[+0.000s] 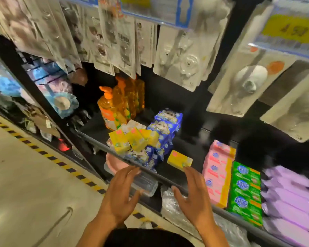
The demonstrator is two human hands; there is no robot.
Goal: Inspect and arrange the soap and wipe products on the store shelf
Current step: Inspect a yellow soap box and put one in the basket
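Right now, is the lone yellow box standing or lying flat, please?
Lying flat: the yellow box shows its broad face upward on the shelf, apart from the pile.

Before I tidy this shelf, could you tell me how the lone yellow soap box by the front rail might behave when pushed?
The yellow soap box looks like a rigid, flat-faced carton, so it should probably slide rather than roll. It seems to lie on a broad face on the dark shelf, so tipping seems unlikely.
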